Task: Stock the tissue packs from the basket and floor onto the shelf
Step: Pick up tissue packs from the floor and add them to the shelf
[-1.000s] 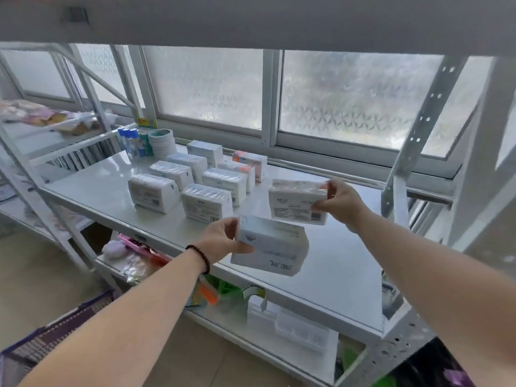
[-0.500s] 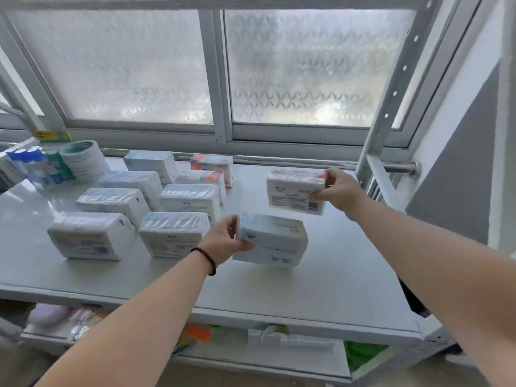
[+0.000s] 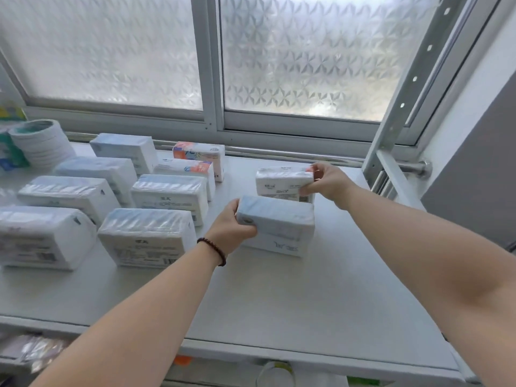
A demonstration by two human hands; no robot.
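Your left hand (image 3: 230, 229) grips a pale blue tissue pack (image 3: 276, 229) by its left end, fingers (image 3: 245, 229) curled round the near edge, and the pack sits on the shelf (image 3: 321, 303) just right of the rows already there. Your right hand (image 3: 329, 181) pinches the right end of a white tissue pack (image 3: 283, 184) directly behind the blue one; whether it rests on the shelf or is held just above it, you cannot tell. To your left stand two rows of stocked packs (image 3: 170, 195), mostly white, two with orange print at the back. A stack of tape rolls (image 3: 42, 143) sits at the far left by the frosted window (image 3: 307, 54). A dark bead bracelet (image 3: 213, 248) circles your left wrist
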